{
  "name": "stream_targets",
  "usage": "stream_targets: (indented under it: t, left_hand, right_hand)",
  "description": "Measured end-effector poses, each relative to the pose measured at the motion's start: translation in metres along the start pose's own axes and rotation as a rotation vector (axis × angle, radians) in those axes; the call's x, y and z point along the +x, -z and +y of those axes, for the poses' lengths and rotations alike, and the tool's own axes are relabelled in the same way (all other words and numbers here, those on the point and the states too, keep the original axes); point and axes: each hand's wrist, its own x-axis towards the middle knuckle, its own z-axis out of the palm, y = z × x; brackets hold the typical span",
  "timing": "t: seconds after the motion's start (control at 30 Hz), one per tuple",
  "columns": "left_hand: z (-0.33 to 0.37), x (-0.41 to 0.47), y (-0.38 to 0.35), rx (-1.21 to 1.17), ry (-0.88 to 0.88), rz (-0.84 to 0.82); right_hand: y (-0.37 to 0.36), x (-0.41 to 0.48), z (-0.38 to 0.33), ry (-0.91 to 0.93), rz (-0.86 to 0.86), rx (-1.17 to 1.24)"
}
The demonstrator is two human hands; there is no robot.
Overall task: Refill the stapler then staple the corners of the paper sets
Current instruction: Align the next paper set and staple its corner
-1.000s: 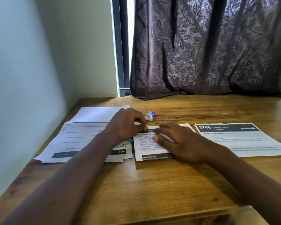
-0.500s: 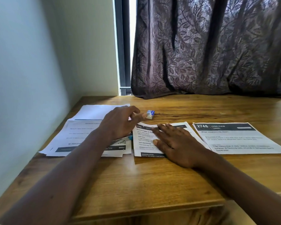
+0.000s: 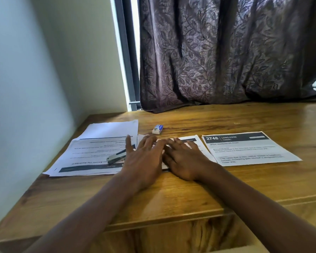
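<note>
My left hand (image 3: 144, 157) lies flat with spread fingers over the left edge of the middle paper set (image 3: 193, 143). Beside it, my right hand (image 3: 184, 159) presses flat on the same set. A grey stapler (image 3: 116, 157) lies by itself on the left stack of papers (image 3: 91, 154), just left of my left hand. A small white and blue staple box (image 3: 157, 129) sits on the table beyond my fingertips. A third paper set headed 2748 (image 3: 248, 148) lies to the right.
The wooden table (image 3: 190, 194) runs to a wall on the left and a dark patterned curtain (image 3: 226, 52) at the back. Its near edge drops off just below my forearms.
My left hand has opened and laid itself flat on the middle set. The stapler, hidden under that hand before, now lies uncovered on the left stack.
</note>
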Motion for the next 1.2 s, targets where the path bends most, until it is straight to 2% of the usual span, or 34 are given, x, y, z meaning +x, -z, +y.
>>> stream_targets:
  t: [0.23, 0.5, 0.63, 0.7, 0.8, 0.87, 1.03, 1.13, 1.2]
  left_hand:
    - [-0.009, 0.003, -0.008, -0.045, 0.054, -0.121]
    - [-0.012, 0.003, -0.013, -0.099, 0.064, -0.091]
    - [-0.009, 0.002, -0.01, -0.12, 0.082, -0.098]
    - [-0.006, 0.001, -0.008, -0.121, 0.091, -0.088]
    - [-0.003, -0.002, -0.007, -0.118, 0.099, -0.072]
    - [-0.003, -0.004, -0.005, -0.112, 0.12, -0.067]
    - [-0.013, -0.011, 0.002, -0.086, 0.16, -0.05]
    - [-0.029, -0.018, 0.009, -0.046, 0.209, 0.036]
    - [-0.039, -0.021, 0.016, -0.103, 0.301, 0.098]
  right_hand:
    - [0.006, -0.011, 0.029, -0.051, -0.035, -0.038]
    - [0.017, -0.018, 0.044, -0.101, -0.076, -0.063]
    - [0.034, 0.003, 0.027, -0.182, -0.033, -0.216]
    - [0.037, 0.019, 0.011, -0.201, 0.051, -0.231]
    - [0.022, 0.033, -0.006, -0.154, 0.14, 0.056]
    - [0.009, 0.036, -0.008, -0.151, 0.142, 0.137]
    - [-0.002, 0.039, -0.003, -0.178, 0.152, 0.078]
    - [0.001, 0.043, -0.006, -0.189, 0.158, 0.034]
    - [0.007, 0.051, -0.011, -0.196, 0.185, -0.092]
